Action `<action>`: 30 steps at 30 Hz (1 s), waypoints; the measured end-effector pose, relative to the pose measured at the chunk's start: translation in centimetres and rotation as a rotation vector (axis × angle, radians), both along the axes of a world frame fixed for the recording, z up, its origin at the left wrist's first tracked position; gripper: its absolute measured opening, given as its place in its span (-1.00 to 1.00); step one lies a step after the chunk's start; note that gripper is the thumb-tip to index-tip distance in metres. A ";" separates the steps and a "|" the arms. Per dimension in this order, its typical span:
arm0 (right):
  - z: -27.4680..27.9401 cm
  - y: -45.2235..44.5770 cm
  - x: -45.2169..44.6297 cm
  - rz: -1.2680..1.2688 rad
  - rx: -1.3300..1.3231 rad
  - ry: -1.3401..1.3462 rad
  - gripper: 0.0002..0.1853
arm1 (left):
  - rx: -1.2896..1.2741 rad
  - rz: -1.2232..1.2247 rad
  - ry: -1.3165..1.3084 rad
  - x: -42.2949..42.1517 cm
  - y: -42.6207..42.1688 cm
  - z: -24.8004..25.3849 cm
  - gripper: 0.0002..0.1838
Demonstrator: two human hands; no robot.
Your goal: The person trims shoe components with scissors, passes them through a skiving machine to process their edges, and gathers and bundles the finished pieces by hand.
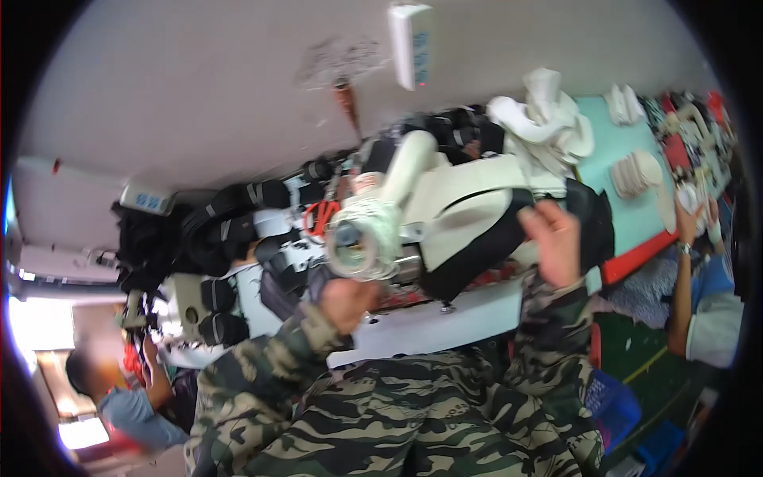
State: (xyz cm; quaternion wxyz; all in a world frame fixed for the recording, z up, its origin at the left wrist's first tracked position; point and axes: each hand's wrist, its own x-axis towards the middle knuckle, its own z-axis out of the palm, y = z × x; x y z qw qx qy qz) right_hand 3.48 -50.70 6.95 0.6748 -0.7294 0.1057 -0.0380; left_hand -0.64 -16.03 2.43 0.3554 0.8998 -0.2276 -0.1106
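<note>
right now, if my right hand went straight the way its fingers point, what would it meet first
Your right hand would likely meet the black material near its fingertips first, though the depth between them is hard to judge.

We are in a workshop where people sew things. We can tell from the big white sewing machine (477,176) right in front of us, with a fat loop of white cord (380,238) on its near end. We see another machine (187,306) on the left, and a person (139,409) sits by it. On the right, one more person (711,314) works at the green table (600,131), where white pieces (633,175) sit in a pile. Lots of black bundles (226,208) lie along the bench, near the orange scissors (319,220). We also see a green floor (636,338) with a yellow line, and a blue basket (610,409) down low
</note>
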 end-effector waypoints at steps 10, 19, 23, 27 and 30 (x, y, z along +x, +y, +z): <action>-0.8 -14.9 -0.8 -0.228 -1.315 -0.409 -0.76 | 0.696 0.524 0.135 -4.8 8.9 -10.7 -0.45; -12.3 -12.5 -8.6 0.008 -1.248 -0.106 -0.66 | 0.704 0.846 0.330 -5.7 9.6 -11.2 -0.44; -12.2 -12.5 -9.1 -0.010 -1.174 -0.113 -0.65 | 0.787 0.844 0.305 -6.2 11.8 -13.1 -0.46; -12.3 -12.7 -9.7 -0.055 -1.123 -0.046 -0.63 | 0.541 1.081 0.486 -5.8 12.4 -13.6 -0.55; -12.0 -12.7 -9.7 -0.070 -1.097 -0.008 -0.61 | 0.427 1.138 0.516 -5.4 11.4 -12.9 -0.60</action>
